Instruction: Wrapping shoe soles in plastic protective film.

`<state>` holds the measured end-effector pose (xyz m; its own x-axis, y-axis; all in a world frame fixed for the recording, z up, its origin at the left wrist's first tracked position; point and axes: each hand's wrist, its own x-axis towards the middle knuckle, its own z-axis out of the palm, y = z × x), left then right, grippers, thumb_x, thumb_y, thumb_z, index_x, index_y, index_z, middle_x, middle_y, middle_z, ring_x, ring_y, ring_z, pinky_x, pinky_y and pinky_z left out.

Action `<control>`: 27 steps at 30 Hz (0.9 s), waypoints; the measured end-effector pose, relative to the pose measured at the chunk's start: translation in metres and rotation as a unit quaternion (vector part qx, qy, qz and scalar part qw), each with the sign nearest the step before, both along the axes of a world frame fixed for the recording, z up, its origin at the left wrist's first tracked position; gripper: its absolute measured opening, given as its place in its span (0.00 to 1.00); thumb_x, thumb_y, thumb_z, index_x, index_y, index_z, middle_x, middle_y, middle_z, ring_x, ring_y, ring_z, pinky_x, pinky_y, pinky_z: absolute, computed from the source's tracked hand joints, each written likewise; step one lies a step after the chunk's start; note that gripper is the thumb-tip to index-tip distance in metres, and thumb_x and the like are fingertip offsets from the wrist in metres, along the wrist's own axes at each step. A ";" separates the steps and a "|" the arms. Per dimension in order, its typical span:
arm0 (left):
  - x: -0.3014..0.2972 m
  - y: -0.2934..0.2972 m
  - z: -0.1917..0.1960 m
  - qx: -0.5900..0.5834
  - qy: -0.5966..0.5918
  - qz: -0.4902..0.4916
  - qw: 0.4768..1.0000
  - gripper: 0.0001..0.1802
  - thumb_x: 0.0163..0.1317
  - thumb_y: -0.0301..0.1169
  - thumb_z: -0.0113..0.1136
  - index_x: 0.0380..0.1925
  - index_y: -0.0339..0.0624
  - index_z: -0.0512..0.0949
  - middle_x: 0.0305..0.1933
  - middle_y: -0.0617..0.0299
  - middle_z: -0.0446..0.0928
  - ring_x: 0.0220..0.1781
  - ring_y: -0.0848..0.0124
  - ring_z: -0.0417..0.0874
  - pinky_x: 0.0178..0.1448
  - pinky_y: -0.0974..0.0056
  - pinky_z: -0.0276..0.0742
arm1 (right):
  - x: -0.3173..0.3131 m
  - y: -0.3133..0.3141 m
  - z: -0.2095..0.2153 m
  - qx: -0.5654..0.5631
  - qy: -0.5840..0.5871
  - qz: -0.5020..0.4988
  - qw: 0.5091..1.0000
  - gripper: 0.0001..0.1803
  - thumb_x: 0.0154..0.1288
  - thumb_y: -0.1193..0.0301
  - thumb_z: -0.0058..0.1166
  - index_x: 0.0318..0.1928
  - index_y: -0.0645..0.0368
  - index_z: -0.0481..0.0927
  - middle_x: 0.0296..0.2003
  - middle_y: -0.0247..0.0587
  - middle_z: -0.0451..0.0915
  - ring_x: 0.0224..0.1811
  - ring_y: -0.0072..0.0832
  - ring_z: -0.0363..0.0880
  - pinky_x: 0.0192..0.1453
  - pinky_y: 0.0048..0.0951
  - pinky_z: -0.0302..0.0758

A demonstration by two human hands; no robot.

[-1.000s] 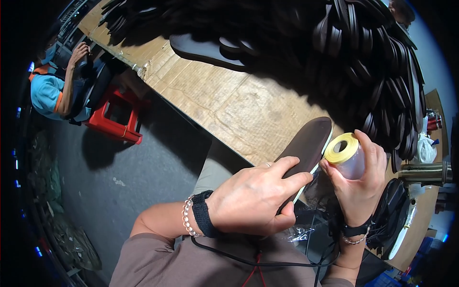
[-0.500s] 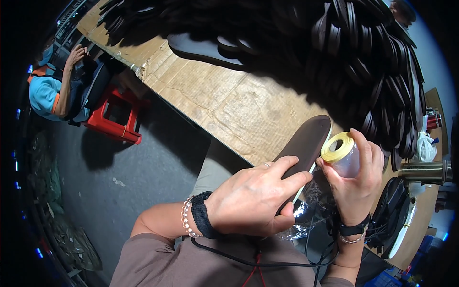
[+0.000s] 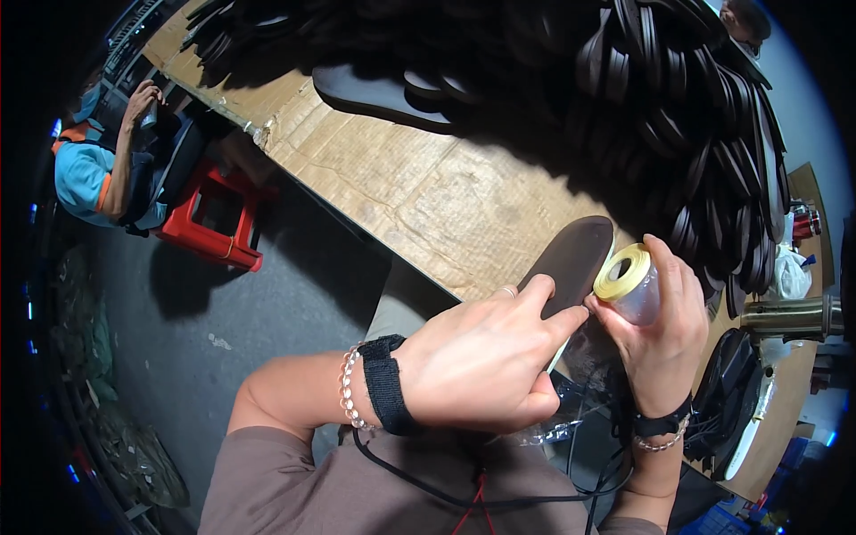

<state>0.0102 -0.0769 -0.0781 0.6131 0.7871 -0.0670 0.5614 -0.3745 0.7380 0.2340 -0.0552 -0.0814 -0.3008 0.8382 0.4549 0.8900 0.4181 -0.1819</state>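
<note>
My left hand is closed around a dark brown shoe sole, its fingers across the top and its rounded tip pointing away from me. A pale strip runs along the sole's right edge. My left forefinger reaches to that edge, almost meeting my right fingertips. In my right hand is a roll of pale yellow tape, held against the sole's right side with its cored end facing up. The lower part of the sole is hidden under my left hand.
A large heap of dark soles covers the back and right of the cardboard-topped table. One sole lies at the heap's front. A metal cylinder stands out at right. Left, a person in blue sits by a red stool.
My left hand has shifted slightly, its fingertips coming nearer my right thumb at the sole's edge. The tape roll has moved a little left and tilted.
</note>
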 end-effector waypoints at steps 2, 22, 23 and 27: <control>0.000 0.002 0.001 0.004 0.006 -0.006 1.000 0.37 0.54 0.33 0.60 0.67 0.35 0.73 0.59 0.34 0.72 0.46 0.37 0.86 0.55 0.47 0.86 | 0.004 0.001 -0.001 -0.032 -0.014 0.000 0.999 0.44 0.45 0.68 0.81 0.66 0.59 0.77 0.47 0.49 0.78 0.51 0.47 0.78 0.56 0.45 0.77; -0.001 0.002 0.001 0.001 0.008 -0.016 1.000 0.39 0.55 0.33 0.61 0.70 0.33 0.71 0.60 0.31 0.71 0.50 0.35 0.85 0.58 0.48 0.84 | 0.015 0.014 -0.008 0.032 0.027 -0.037 0.998 0.39 0.44 0.67 0.84 0.59 0.57 0.82 0.46 0.45 0.79 0.48 0.45 0.81 0.52 0.43 0.79; -0.001 0.003 0.001 -0.006 0.010 -0.019 1.000 0.39 0.56 0.33 0.61 0.70 0.33 0.71 0.61 0.31 0.71 0.50 0.35 0.85 0.58 0.48 0.84 | 0.014 0.014 -0.009 0.031 0.026 -0.038 0.998 0.39 0.44 0.67 0.84 0.59 0.57 0.82 0.46 0.45 0.79 0.48 0.45 0.81 0.52 0.43 0.79; -0.002 0.005 0.004 -0.032 0.021 -0.026 0.999 0.39 0.57 0.33 0.61 0.71 0.33 0.69 0.62 0.31 0.70 0.51 0.35 0.85 0.58 0.48 0.84 | 0.014 0.017 -0.014 0.044 0.018 -0.033 0.998 0.40 0.43 0.67 0.84 0.60 0.56 0.82 0.46 0.46 0.79 0.49 0.46 0.80 0.53 0.44 0.79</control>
